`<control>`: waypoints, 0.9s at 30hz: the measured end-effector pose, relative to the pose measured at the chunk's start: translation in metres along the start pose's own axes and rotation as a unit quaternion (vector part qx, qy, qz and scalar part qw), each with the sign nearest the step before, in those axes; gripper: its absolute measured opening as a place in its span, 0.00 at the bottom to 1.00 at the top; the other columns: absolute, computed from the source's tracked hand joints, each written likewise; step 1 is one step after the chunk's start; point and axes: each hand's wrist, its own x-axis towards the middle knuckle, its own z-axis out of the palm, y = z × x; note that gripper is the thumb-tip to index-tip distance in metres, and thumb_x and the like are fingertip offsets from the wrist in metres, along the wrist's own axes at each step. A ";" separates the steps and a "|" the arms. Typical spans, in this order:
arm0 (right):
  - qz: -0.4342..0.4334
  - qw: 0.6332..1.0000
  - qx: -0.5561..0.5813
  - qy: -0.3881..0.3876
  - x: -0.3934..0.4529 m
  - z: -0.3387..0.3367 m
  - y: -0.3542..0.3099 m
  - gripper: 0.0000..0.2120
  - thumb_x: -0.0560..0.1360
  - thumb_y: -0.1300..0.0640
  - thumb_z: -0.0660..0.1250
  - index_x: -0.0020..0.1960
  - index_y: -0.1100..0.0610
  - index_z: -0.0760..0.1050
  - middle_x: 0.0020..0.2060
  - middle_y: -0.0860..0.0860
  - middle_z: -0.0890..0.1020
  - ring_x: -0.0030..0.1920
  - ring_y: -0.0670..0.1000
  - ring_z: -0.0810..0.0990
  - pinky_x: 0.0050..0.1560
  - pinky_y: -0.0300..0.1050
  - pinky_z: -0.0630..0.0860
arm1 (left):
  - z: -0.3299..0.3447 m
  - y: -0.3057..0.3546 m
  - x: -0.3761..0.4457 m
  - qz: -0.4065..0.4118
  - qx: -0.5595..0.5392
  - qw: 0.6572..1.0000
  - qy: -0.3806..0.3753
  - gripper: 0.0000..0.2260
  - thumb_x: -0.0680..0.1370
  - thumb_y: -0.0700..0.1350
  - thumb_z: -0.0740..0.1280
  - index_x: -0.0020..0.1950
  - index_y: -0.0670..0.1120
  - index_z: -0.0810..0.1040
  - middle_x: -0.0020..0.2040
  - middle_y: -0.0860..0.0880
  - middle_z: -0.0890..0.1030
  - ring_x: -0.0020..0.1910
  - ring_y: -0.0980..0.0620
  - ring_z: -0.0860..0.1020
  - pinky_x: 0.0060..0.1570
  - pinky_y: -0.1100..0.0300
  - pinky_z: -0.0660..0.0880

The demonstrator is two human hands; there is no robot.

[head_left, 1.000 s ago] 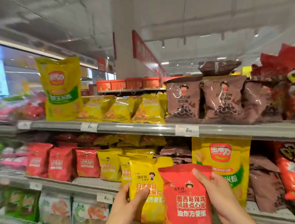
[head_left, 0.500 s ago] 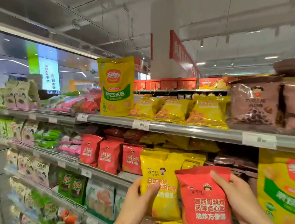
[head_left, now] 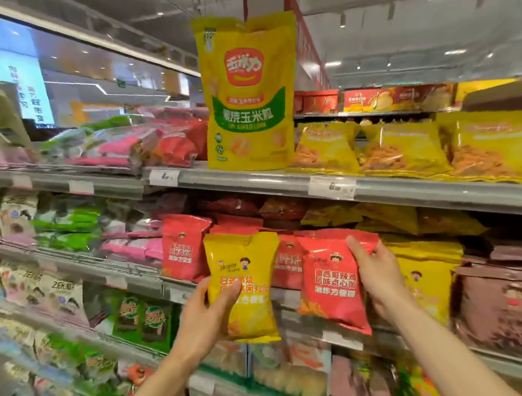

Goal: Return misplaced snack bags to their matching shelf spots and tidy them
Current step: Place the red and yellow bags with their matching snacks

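Both bags now held higher, before the red row: left hand [head_left: 211, 314] grips yellow bag [head_left: 245, 288]; right hand [head_left: 377, 277] grips red bag [head_left: 333, 281], just right.

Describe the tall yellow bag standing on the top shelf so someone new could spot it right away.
Start at the top shelf, left of the row of slumped yellow snack bags. The tall yellow bag stands upright at the shelf's front edge. Unlike its neighbours, it towers above them and carries a red logo over a green band.
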 end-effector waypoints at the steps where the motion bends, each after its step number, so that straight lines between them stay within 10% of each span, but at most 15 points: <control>1: -0.008 1.000 -0.007 0.013 0.005 0.014 0.005 0.09 0.78 0.47 0.71 0.49 0.52 0.78 0.45 0.55 0.88 0.46 0.57 0.87 0.53 0.64 0.82 | -0.008 -0.003 0.005 -0.001 -0.001 1.000 0.001 0.21 0.73 0.57 0.75 0.63 0.50 0.79 0.55 0.51 0.87 0.54 0.50 0.86 0.55 0.40 0.82; 9: 0.002 1.000 -0.025 0.007 0.070 0.092 0.083 0.57 0.57 0.14 0.58 0.73 0.52 0.68 0.68 0.53 0.79 0.67 0.58 0.79 0.66 0.62 0.76 | -0.035 -0.019 0.038 -0.013 -0.011 1.000 -0.001 0.18 0.75 0.53 0.72 0.62 0.48 0.80 0.54 0.49 0.87 0.51 0.48 0.87 0.49 0.39 0.83; 14: 0.004 0.993 -0.114 -0.031 0.027 0.111 0.048 0.37 0.80 0.36 0.60 0.81 0.57 0.58 0.78 0.53 0.67 0.77 0.56 0.65 0.77 0.54 0.63 | -0.034 -0.026 0.047 -0.016 -0.019 1.000 -0.010 0.19 0.74 0.54 0.75 0.62 0.48 0.80 0.54 0.49 0.87 0.52 0.48 0.86 0.51 0.42 0.83; 21: -0.068 0.978 -0.191 -0.055 0.026 0.086 0.053 0.32 0.71 0.32 0.68 0.70 0.45 0.67 0.61 0.47 0.80 0.58 0.48 0.82 0.56 0.54 0.83 | -0.021 -0.034 0.052 -0.009 -0.031 0.999 -0.034 0.20 0.73 0.55 0.76 0.62 0.50 0.80 0.53 0.52 0.88 0.51 0.51 0.86 0.47 0.55 0.83; 27: -0.076 0.961 -0.267 -0.020 0.020 0.083 0.063 0.28 0.77 0.47 0.71 0.72 0.57 0.68 0.53 0.49 0.79 0.49 0.48 0.81 0.53 0.54 0.82 | -0.011 -0.038 0.053 -0.009 -0.031 0.999 -0.043 0.21 0.73 0.56 0.73 0.63 0.50 0.79 0.54 0.51 0.87 0.50 0.51 0.87 0.43 0.57 0.83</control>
